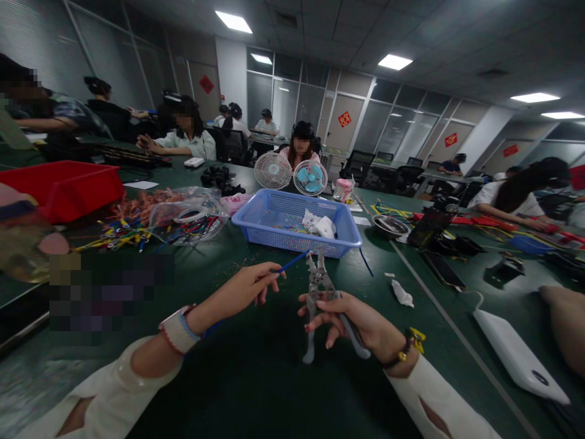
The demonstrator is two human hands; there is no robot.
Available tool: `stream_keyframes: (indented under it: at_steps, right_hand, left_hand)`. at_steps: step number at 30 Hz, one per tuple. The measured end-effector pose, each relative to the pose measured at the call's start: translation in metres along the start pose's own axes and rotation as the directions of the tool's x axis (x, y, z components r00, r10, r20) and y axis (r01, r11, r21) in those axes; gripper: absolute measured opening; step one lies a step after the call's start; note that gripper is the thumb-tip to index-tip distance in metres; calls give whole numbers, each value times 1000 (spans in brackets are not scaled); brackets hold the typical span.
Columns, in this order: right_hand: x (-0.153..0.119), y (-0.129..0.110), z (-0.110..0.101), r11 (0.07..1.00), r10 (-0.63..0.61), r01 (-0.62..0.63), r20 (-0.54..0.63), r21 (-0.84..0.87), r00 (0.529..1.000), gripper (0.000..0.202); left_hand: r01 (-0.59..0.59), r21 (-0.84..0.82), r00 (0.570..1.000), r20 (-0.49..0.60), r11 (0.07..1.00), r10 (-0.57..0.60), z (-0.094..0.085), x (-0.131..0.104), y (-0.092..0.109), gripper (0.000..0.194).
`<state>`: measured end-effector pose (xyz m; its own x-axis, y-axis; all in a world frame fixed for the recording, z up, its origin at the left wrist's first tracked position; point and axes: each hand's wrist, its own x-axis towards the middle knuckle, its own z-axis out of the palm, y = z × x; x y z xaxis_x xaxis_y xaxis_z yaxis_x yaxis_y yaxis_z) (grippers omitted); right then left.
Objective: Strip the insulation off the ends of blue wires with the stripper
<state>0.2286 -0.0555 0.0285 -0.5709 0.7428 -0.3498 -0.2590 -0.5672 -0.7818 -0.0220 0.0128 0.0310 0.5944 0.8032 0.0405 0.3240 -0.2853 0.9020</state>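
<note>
Between the fingertips of my left hand (256,281) is a blue wire (295,262), pointing up and to the right. Its far end, where a little bare copper colour shows, lies at the jaws of a wire stripper (317,277). My right hand (350,317) is wrapped round the grey handles of the stripper, and the jaws and handles are spread apart. Whether the jaws touch the wire I cannot tell. Just beyond the tool stands a blue plastic basket (292,238) with crumpled white tissue (320,224) and small coloured scraps inside.
On the left lie a bundle of coloured wires (123,235), a plastic bag (187,213) and a red bin (64,189). Two small fans (309,177) stand behind the basket. To the right are a metal bowl (390,225), a phone (442,270) and a white power bank (518,353). Several people sit around.
</note>
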Motion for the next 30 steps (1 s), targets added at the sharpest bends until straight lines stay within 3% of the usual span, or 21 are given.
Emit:
stream_keyframes:
  at_steps: [4, 9, 12, 15, 19, 22, 25, 28, 30]
  right_hand:
    - [-4, -9, -6, 997, -78, 78, -73, 2, 994, 34]
    - [-8, -15, -11, 981, -187, 192, -181, 12, 965, 31]
    - [-7, -14, -12, 977, -210, 215, -226, 0, 951, 30]
    - [-5, -12, -11, 967, -254, 250, -254, -49, 933, 30]
    - [-1, -10, -12, 900, -418, 337, -334, -275, 845, 37]
    - [2, -10, -19, 773, -581, 348, -372, -531, 724, 46]
    - [3, -10, -29, 583, -722, 271, -336, -766, 605, 47]
    - [-1, -11, -36, 308, -831, 123, -204, -943, 517, 43]
    - [-5, -12, -36, 112, -867, 17, -89, -994, 490, 50]
  left_hand:
    - [-52, -155, 999, -20, 987, 50, -9, 2, 3, 33]
    - [-183, -203, 955, -270, 962, 125, -21, -5, 23, 34]
    - [-246, -46, 870, -452, 968, 200, -31, -13, 32, 34]
    - [-242, 152, 802, -524, 958, 286, -38, -18, 33, 34]
    - [-190, 292, 852, -425, 937, 305, -34, -15, 24, 33]
    - [-201, 301, 911, -293, 932, 291, -19, -9, 14, 32]
    - [-215, 262, 948, -175, 941, 265, -1, -5, 6, 29]
    - [-227, 243, 960, -104, 943, 258, 11, -4, 0, 29]
    - [-222, 263, 965, -80, 939, 250, 14, -5, -3, 28]
